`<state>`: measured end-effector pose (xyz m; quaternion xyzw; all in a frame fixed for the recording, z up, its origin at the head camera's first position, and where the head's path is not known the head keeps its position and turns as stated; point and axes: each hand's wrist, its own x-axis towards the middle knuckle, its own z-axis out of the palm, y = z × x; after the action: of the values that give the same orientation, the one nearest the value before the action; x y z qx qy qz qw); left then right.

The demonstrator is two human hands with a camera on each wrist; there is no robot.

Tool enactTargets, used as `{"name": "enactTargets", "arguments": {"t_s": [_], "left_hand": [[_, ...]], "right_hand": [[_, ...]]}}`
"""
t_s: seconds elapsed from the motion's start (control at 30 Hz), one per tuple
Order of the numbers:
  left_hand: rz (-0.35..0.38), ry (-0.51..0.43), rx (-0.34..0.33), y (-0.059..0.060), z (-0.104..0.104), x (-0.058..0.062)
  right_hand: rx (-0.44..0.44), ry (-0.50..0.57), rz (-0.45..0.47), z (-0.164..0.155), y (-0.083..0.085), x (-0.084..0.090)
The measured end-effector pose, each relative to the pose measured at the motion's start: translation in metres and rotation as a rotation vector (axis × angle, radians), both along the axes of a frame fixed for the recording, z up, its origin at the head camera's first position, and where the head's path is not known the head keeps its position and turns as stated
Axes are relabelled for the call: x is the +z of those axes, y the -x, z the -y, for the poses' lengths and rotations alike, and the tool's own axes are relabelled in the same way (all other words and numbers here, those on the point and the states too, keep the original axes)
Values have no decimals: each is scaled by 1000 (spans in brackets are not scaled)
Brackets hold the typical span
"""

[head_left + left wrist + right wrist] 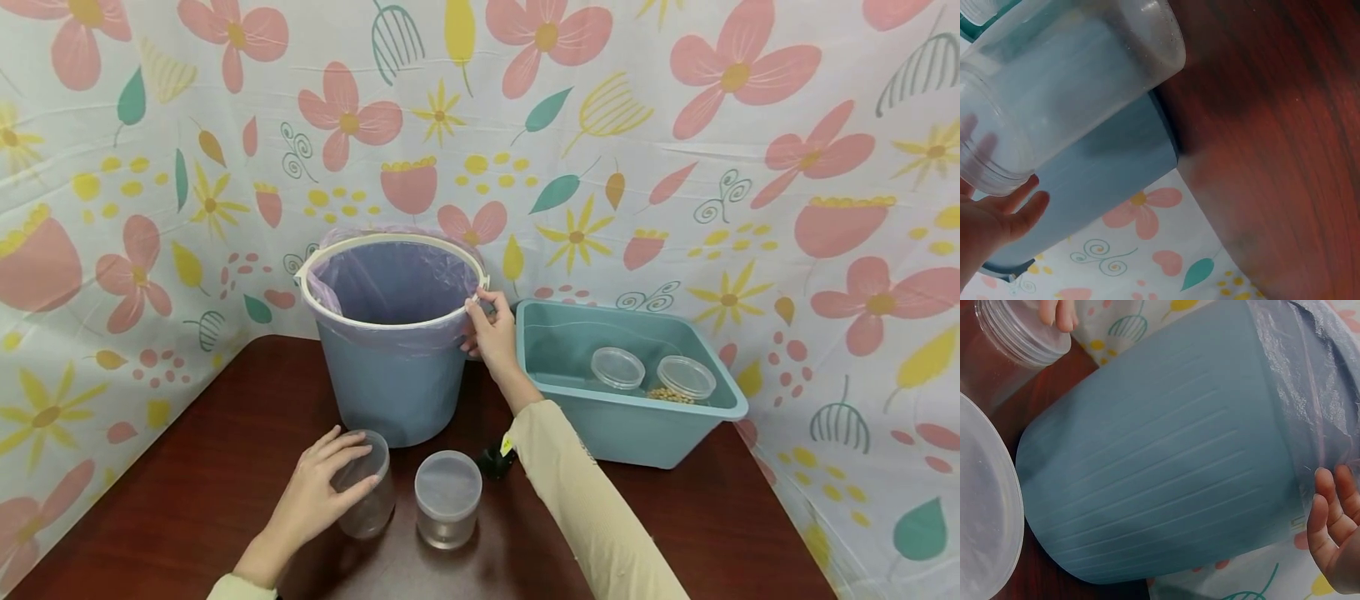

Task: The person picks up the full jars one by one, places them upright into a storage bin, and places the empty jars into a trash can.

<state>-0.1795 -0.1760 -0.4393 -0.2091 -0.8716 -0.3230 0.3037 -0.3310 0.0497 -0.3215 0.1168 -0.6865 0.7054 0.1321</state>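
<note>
Head view. Left hand curls round an open clear jar standing on the table, fingers over its mouth, just in front of the bin. Right hand pinches the bin's cream rim ring at its right side. The bin is blue, lined with a purple bag folded over the rim; nothing shows inside the liner from here. A second jar, lidded, stands just right of the first and looks empty. To the right a teal tub holds two more lidded jars; the right one has grain-like bits at its bottom, the left one I cannot tell.

Left wrist view. The open jar fills the frame, threaded neck toward the palm, fingertips against it. Looks empty, faint specks on the wall. Bin wall behind it.

Right wrist view. Fingers curl at the bag's folded edge near the rim. The lidded jar's lid lies at lower left, the open jar's neck at upper left.

Risks, as I judge them. The liner is thin and loosely tucked: a tug at the rim could pull it off the ring or tear it. The bin looks light and is steadied by a fingertip pinch only, so a knock from the jar could shove or tip it. The lidded jar stands close to the left hand and could be bumped over.
</note>
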Motion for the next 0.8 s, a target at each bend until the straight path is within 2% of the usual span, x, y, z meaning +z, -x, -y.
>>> {"name": "enactTargets", "arguments": {"t_s": [0.23,0.57,0.8], "left_hand": [[-24,-19,-30,1,0,-1],[-92,-9,-29,3,-2,-1],[-148,-19,-31,7,0,9]], "right_hand": [[3,4,-2,0,-1,0],[3,-11,21,-1,0,1],[0,-11,6,-1,-1,0]]}}
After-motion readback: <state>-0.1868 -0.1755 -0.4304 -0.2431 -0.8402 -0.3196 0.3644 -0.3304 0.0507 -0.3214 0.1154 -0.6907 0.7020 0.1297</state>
